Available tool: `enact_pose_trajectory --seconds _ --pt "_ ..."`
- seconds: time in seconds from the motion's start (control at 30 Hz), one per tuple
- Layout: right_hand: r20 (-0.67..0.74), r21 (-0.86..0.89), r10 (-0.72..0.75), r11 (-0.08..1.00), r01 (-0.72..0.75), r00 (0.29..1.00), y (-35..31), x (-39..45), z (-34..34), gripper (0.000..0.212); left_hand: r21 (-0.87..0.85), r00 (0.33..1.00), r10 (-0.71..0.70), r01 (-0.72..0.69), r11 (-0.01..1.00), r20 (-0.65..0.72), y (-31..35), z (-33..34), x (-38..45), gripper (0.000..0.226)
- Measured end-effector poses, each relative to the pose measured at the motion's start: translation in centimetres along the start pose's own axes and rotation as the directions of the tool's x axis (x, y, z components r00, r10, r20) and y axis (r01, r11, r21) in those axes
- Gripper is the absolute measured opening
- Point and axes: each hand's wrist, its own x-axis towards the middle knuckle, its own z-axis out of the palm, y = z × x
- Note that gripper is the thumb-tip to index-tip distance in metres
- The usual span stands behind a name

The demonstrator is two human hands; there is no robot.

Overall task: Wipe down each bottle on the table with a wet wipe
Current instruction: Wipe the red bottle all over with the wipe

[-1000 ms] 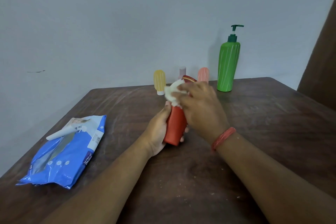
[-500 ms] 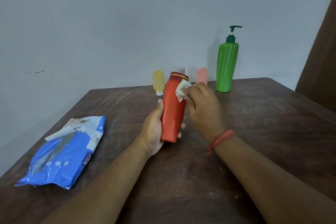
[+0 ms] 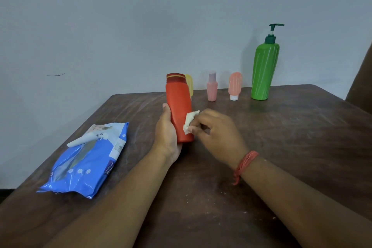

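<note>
My left hand (image 3: 168, 135) grips the lower part of a red bottle (image 3: 178, 104), holding it nearly upright over the middle of the table. My right hand (image 3: 217, 137) pinches a white wet wipe (image 3: 190, 122) and presses it against the bottle's lower right side. Along the table's far edge stand a yellow bottle (image 3: 190, 84), partly hidden behind the red one, a small pink bottle (image 3: 212, 86), a salmon tube bottle (image 3: 235, 85) on its white cap, and a tall green pump bottle (image 3: 264, 66).
A blue pack of wet wipes (image 3: 86, 161) lies at the left on the dark wooden table (image 3: 281, 127), its white flap lifted. A grey wall stands right behind the table. A brown panel (image 3: 362, 78) rises at the far right.
My right hand has drawn the wipe down from the red bottle's cap to its lower side. The bottle is held more upright, and the view has shifted to the left.
</note>
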Motion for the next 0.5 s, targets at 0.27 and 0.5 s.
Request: enact_pose_trajectory --seconds 0.27,0.5 --pt "0.008 0.029 -0.021 0.999 0.021 1.0 0.1 -0.5 0.2 0.028 -0.172 0.998 -0.057 0.054 0.984 -0.011 0.3 -0.2 0.8 0.066" --pt "-0.01 -0.155 -0.393 0.909 0.387 0.92 0.0 0.5 0.5 0.021 -0.118 0.981 -0.159 0.171 0.978 0.11 0.1 -0.1 0.0 0.067"
